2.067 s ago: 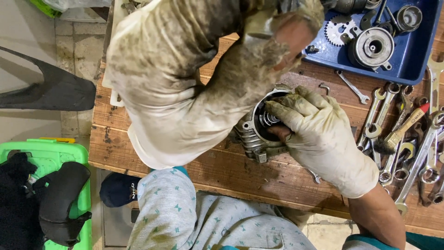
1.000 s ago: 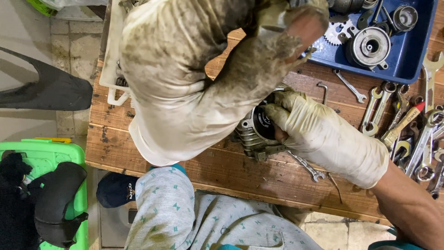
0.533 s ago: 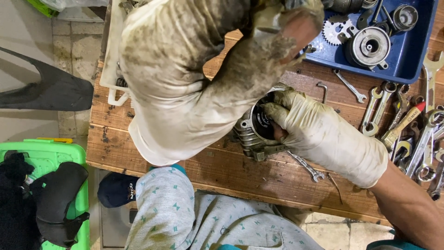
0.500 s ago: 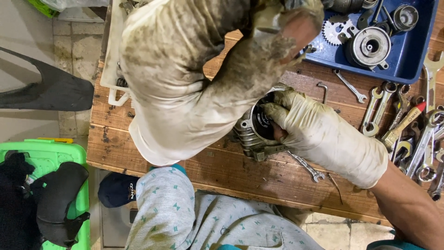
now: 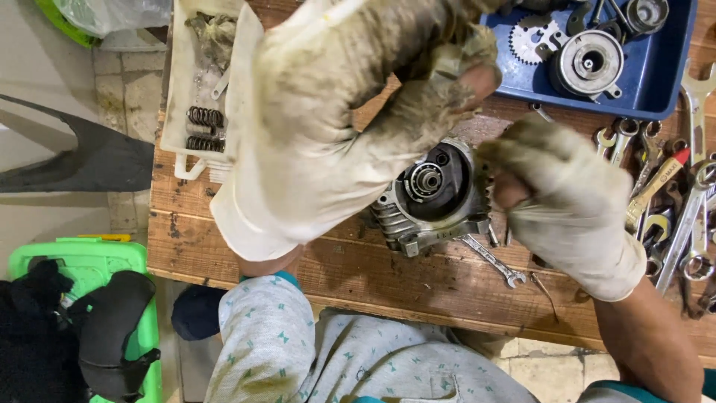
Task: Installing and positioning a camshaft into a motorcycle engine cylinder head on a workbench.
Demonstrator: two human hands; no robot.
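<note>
Fingers (image 5: 447, 63) of gloved left hand (image 5: 350, 112) pinching a small part, right hand (image 5: 567, 201) loosely curled beside engine casing (image 5: 432, 198), worn wooden bench (image 5: 224, 231), tiled floor (image 5: 119, 89)

Both hands wear off-white fabric gloves smeared grey-brown with grime, the left hand (image 5: 335, 127) dirtiest at its fingers (image 5: 447, 82), the right hand (image 5: 567, 201) mottled the same way. Between the fingers sits a dull silver-grey metal engine casing (image 5: 432, 198) with a black round recess and a bright steel bearing, on a reddish-brown, dark-stained wooden tabletop (image 5: 388, 283). Beyond the fingers lies a deep blue plastic tray (image 5: 664, 82) of grey steel parts, beside the left hand a white plastic tray (image 5: 179, 104) with black springs, and below, pale grey trousers with small teal marks (image 5: 268, 351).
</note>
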